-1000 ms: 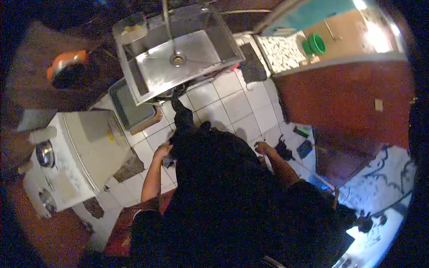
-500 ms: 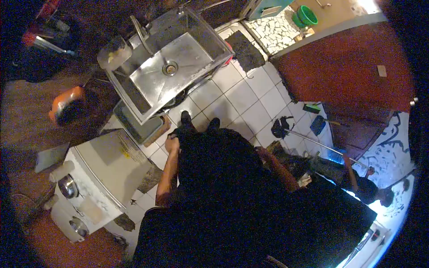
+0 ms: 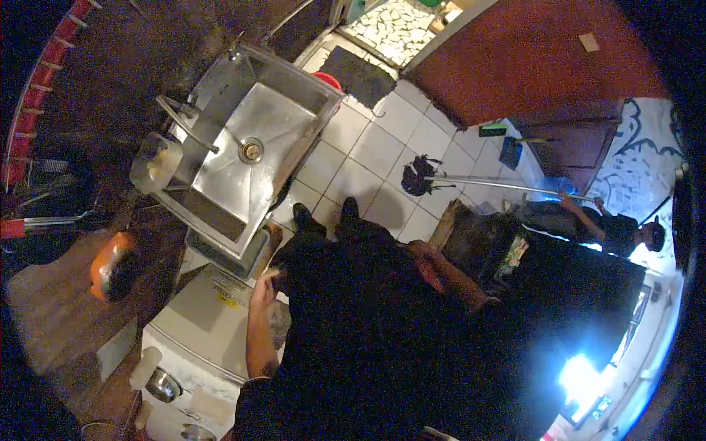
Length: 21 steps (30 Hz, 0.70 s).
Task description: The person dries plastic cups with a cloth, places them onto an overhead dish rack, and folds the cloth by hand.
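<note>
My left hand [image 3: 265, 287] hangs beside my left thigh, fingers loosely bent and nothing visible in it. It is nearest to the pale chest-like appliance [image 3: 213, 301] with a yellow label. At my right side, my right hand [image 3: 425, 257] has its fingers curled by the dark clothing. A small reddish patch [image 3: 429, 276] shows beside its palm; whether this is a held thing or part of the clothes is unclear. Ahead to the left stands a steel sink [image 3: 254, 187] with a curved faucet [image 3: 184, 121] and a clear container [image 3: 157, 163] on its edge.
To the right, another person [image 3: 614, 228] holds a long-handled mop [image 3: 419, 176] on the white tiled floor [image 3: 371, 151]. A dark mat [image 3: 358, 77] lies before the doorway. An orange-and-black object [image 3: 114, 266] is at left, and a metal bowl [image 3: 163, 385] sits on the white surface.
My view has turned and shifted, bringing the sink lower and further left. My left hand appears lower and further back. The other person's mop has moved left in view, and a bright light now shows.
</note>
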Tool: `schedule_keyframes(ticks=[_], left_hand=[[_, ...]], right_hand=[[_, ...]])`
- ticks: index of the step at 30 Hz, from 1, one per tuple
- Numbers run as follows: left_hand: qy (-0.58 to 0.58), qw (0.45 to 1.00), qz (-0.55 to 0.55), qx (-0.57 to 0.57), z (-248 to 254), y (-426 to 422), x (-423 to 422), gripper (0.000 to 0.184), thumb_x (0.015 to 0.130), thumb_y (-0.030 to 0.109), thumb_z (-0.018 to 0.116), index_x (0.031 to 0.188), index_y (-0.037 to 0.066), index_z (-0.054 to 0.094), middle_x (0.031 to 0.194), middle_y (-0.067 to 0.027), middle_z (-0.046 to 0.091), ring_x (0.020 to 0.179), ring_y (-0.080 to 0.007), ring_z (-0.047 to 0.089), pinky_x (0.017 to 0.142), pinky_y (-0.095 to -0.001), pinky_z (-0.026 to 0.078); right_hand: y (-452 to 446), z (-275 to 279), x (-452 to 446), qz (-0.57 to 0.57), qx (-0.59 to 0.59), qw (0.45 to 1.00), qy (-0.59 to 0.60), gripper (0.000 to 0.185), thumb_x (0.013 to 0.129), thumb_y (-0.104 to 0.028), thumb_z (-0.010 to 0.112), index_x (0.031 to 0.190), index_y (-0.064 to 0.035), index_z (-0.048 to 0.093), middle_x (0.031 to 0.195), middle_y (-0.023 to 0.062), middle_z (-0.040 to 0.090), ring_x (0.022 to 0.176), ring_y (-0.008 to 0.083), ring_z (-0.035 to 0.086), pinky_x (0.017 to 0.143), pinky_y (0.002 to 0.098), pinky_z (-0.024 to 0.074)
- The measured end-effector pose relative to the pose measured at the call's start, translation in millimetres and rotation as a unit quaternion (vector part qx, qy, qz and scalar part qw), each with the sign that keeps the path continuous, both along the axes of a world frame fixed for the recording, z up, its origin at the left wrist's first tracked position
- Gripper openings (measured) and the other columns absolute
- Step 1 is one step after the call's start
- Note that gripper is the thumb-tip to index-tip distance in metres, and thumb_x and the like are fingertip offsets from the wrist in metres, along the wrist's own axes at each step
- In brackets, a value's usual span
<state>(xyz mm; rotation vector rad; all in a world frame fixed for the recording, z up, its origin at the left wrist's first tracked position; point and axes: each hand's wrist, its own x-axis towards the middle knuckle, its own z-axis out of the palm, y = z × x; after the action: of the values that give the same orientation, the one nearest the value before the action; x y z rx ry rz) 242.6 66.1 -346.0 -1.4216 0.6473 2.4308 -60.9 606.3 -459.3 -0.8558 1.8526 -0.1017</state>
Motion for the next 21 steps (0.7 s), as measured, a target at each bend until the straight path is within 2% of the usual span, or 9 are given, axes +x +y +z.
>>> schedule_keyframes(ticks=[2,5,6,7,10,16,18,20,21], left_hand=[[-0.039,0.969,-0.171,-0.176,79.1,-7.9,4.6,0.03,0.084,0.026,0.065,0.107,0.006,0.066,0.091,-0.0052,0.069,0.082,-0.021,0.064,0.073,-0.0356,0.051],[0.072,0.859,-0.316,-0.396,-19.3,4.1,36.0,0.031,0.087,0.023,0.064,0.112,0.005,0.064,0.101,-0.0125,0.07,0.096,-0.0301,0.066,0.083,-0.0404,0.052],[0.065,0.86,-0.314,-0.396,-22.9,6.8,42.0,0.031,0.087,0.023,0.064,0.112,0.005,0.064,0.101,-0.0125,0.07,0.096,-0.0301,0.066,0.083,-0.0404,0.052],[0.009,0.828,-0.344,-0.443,-25.0,12.0,40.8,0.032,0.087,0.023,0.063,0.113,0.005,0.063,0.102,-0.0167,0.07,0.098,-0.0349,0.065,0.086,-0.0437,0.051],[-0.154,0.683,-0.403,-0.589,-27.2,35.5,21.7,0.029,0.089,0.022,0.06,0.11,0.003,0.064,0.099,-0.0253,0.068,0.093,-0.0441,0.066,0.083,-0.0513,0.053],[-0.196,0.616,-0.47,-0.601,-63.5,72.9,26.4,0.025,0.09,0.021,0.055,0.106,0.003,0.063,0.088,-0.0239,0.069,0.078,-0.0427,0.069,0.073,-0.0523,0.055],[-0.203,0.627,-0.504,-0.558,-72.7,82.2,31.2,0.035,0.088,0.023,0.057,0.114,0.0,0.06,0.094,-0.0268,0.068,0.09,-0.0454,0.067,0.082,-0.0513,0.054],[-0.109,0.709,-0.481,-0.504,-68.5,89.1,38.7,0.048,0.085,0.025,0.058,0.123,-0.003,0.054,0.112,-0.03,0.064,0.109,-0.0462,0.061,0.095,-0.0469,0.049],[-0.144,0.802,-0.438,-0.38,-93.5,90.1,49.7,0.06,0.081,0.026,0.062,0.13,-0.005,0.048,0.129,-0.0303,0.056,0.124,-0.0422,0.053,0.104,-0.043,0.043]], right_hand=[[-7.9,37.7,29.5,-0.054,-0.088,0.993,0.05,0.043,0.085,-0.029,0.061,0.123,-0.0076,0.063,0.124,0.0144,0.063,0.107,0.0359,0.063,0.094,0.0445,0.0514],[-26.2,32.5,46.5,-0.072,-0.131,0.986,0.074,0.045,0.085,-0.026,0.063,0.125,-0.007,0.062,0.13,0.0144,0.061,0.109,0.0348,0.062,0.095,0.0447,0.0508],[17.4,48.7,75.4,-0.063,-0.126,0.988,0.071,0.045,0.085,-0.026,0.062,0.126,-0.0072,0.061,0.13,0.0145,0.061,0.109,0.0346,0.062,0.095,0.0447,0.0504],[114.2,83.1,157.0,-0.051,-0.122,0.989,0.067,0.045,0.086,-0.026,0.062,0.126,-0.0074,0.061,0.13,0.0147,0.06,0.11,0.0344,0.062,0.096,0.0447,0.05],[39.7,37.2,107.5,-0.027,-0.114,0.991,0.062,0.045,0.087,-0.026,0.061,0.128,-0.008,0.06,0.131,0.0152,0.06,0.112,0.0339,0.061,0.097,0.0449,0.0488],[91.0,37.9,165.9,0.003,-0.088,0.992,0.094,0.045,0.089,-0.025,0.059,0.131,-0.0091,0.058,0.133,0.0162,0.058,0.116,0.0329,0.058,0.1,0.0451,0.0465],[138.2,44.4,191.6,0.001,-0.072,0.991,0.109,0.045,0.09,-0.025,0.058,0.132,-0.0095,0.057,0.133,0.0165,0.058,0.117,0.0325,0.058,0.101,0.0452,0.0457],[93.9,14.9,162.0,-0.001,-0.063,0.991,0.121,0.045,0.09,-0.025,0.058,0.133,-0.0099,0.056,0.134,0.0169,0.057,0.118,0.0322,0.057,0.102,0.0452,0.045],[94.0,10.9,164.7,-0.001,-0.059,0.99,0.126,0.045,0.091,-0.025,0.057,0.133,-0.0101,0.056,0.134,0.017,0.057,0.119,0.032,0.057,0.103,0.0453,0.0446]])
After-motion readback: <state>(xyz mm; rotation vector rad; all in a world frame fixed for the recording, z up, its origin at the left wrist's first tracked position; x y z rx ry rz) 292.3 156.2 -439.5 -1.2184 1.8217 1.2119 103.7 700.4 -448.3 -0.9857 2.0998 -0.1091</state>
